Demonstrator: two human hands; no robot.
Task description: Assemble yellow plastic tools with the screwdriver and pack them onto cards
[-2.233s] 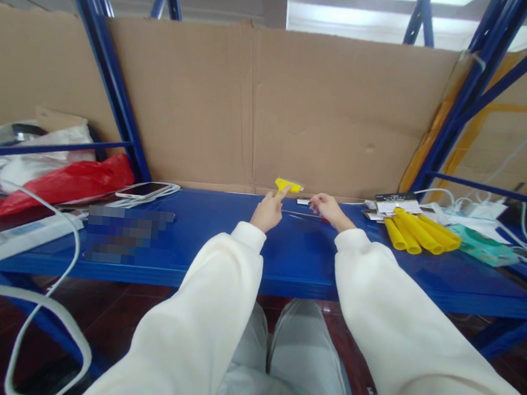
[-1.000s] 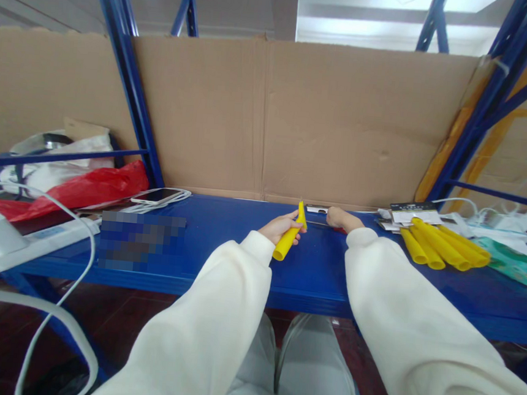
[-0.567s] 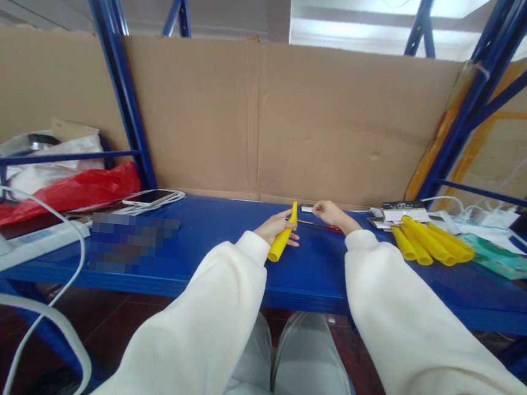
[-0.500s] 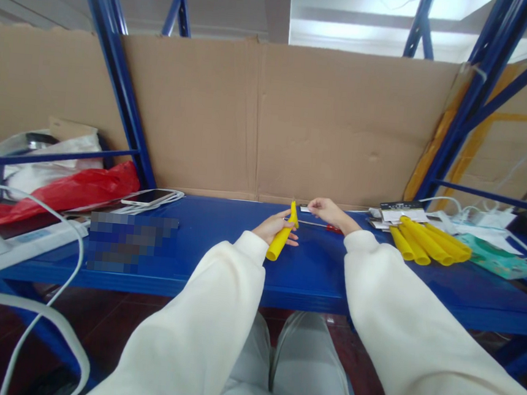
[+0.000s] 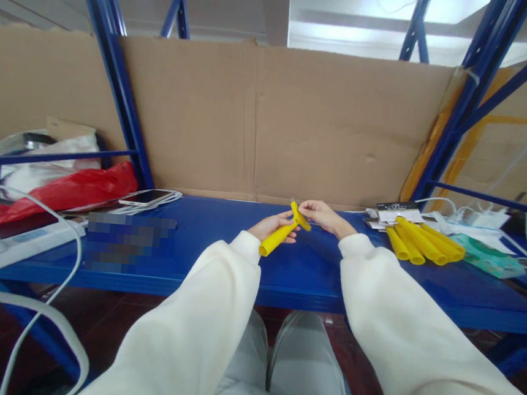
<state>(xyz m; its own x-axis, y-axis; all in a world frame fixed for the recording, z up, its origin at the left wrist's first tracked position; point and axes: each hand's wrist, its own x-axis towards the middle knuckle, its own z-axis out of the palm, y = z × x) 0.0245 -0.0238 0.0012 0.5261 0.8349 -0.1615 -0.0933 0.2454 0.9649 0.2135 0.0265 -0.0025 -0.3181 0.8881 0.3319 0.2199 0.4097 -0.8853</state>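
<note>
In the head view my left hand [image 5: 268, 224] is closed around a yellow T-shaped plastic tool [image 5: 276, 240]. Its hollow tube handle points toward me and its crosspiece faces away, tilted to the right. My right hand [image 5: 322, 213] is at that crosspiece, thumb and fingers pinched together at its far edge. Whatever the pinch holds is too small to make out. Beneath the right hand lies a thin rod, mostly covered. Several more yellow tubular handles [image 5: 419, 240] rest in a fanned pile on the right, against a black and white card packet [image 5: 398, 212].
A blue workbench [image 5: 211, 267] spans the view, with a cardboard panel [image 5: 320, 128] behind it. On the left are a phone [image 5: 143, 197], white cables, a red bag [image 5: 89, 188] and a power strip [image 5: 24, 241]. A green packet [image 5: 489, 257] lies at the right.
My right hand has moved left to the yellow tool's crosspiece. The tool has turned in my left hand, its crosspiece now reaching further right. The red-handled rod is now mostly hidden.
</note>
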